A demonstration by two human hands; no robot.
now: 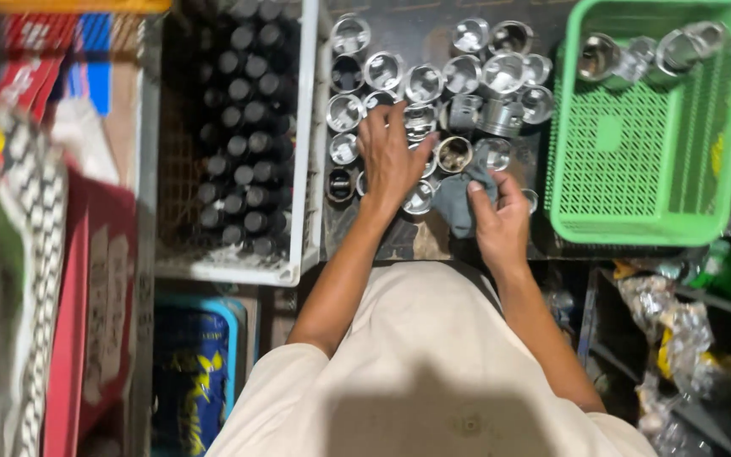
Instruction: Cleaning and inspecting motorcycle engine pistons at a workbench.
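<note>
1. Right hand (499,222): nearest the body, fingers pinched on a grey cloth (458,201) lying on the dark work surface (399,241).
2. Left hand (392,156): palm down, fingers spread over the metal pistons (433,85), touching the ones at the near edge of the cluster. Cannot tell whether it grips one.
3. Pistons: shiny, mostly open end up, packed tight, just beyond the cloth.
4. Left of the cluster: white crate (302,169) full of dark cylindrical parts (243,127), standing upright.
5. Right: green plastic basket (636,169) with a few more pistons (636,55) in its far end.
</note>
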